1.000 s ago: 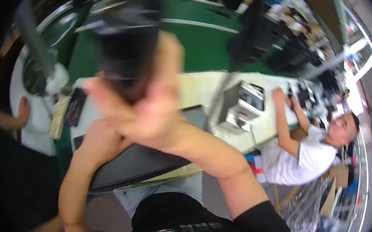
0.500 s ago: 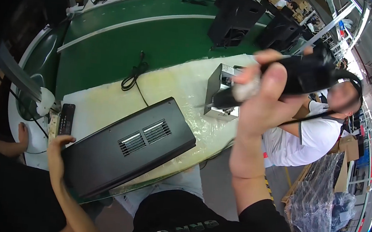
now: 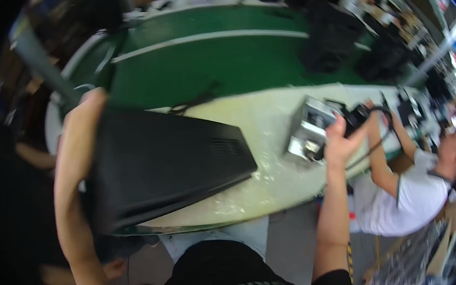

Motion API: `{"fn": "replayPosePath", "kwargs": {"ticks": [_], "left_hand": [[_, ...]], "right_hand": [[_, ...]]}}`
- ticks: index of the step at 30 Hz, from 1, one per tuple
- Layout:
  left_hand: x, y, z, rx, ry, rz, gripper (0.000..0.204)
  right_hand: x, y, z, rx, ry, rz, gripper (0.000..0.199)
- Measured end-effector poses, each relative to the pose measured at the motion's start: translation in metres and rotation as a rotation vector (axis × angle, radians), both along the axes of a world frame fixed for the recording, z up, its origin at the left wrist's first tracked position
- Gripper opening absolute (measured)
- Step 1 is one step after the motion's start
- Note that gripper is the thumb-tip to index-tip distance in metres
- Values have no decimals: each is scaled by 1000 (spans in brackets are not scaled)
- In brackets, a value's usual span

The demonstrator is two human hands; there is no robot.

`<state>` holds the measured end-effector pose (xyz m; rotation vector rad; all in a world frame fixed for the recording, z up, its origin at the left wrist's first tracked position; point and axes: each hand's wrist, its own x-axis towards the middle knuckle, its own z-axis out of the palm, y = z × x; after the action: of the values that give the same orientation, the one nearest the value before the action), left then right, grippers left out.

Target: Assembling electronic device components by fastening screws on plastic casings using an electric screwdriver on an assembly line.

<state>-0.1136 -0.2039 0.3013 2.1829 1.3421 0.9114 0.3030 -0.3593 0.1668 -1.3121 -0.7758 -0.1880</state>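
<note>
My left hand (image 3: 81,124) grips the left end of a long black metal casing (image 3: 166,164) with vent slots. That end is tilted up off the table, while the right end is low over the wrapped tabletop. My right hand (image 3: 343,144) reaches to the right with thumb and fingers apart. Just beyond its fingers is a black corded power tool (image 3: 357,117), near a co-worker's hand (image 3: 372,116). Whether my fingers touch the tool is blurred. Beside my right hand stands an opened metal box (image 3: 307,130) with bare parts inside.
A co-worker in a white shirt (image 3: 396,203) stands at the right edge of the plastic-covered table (image 3: 228,197). A dark coiled cable (image 3: 193,104) lies behind the casing. Beyond is a green conveyor belt (image 3: 219,60) with black speaker cabinets (image 3: 332,40). Another person sits at the left.
My right hand has moved down and right, away from my face, and its fingers have spread off the tool. My left hand has raised the casing's left end. The view has shifted.
</note>
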Motion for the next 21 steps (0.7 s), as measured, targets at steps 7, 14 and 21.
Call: {"fn": "replayPosePath", "kwargs": {"ticks": [7, 14, 21], "left_hand": [[128, 2, 33, 101, 358, -579, 56], [169, -4, 39, 81, 440, -579, 64], [173, 0, 37, 39, 421, -562, 64]], "right_hand": [[-47, 14, 166, 311, -165, 219, 24], [-73, 71, 289, 461, -263, 423, 24], [-115, 108, 290, 372, -109, 524, 25]]}}
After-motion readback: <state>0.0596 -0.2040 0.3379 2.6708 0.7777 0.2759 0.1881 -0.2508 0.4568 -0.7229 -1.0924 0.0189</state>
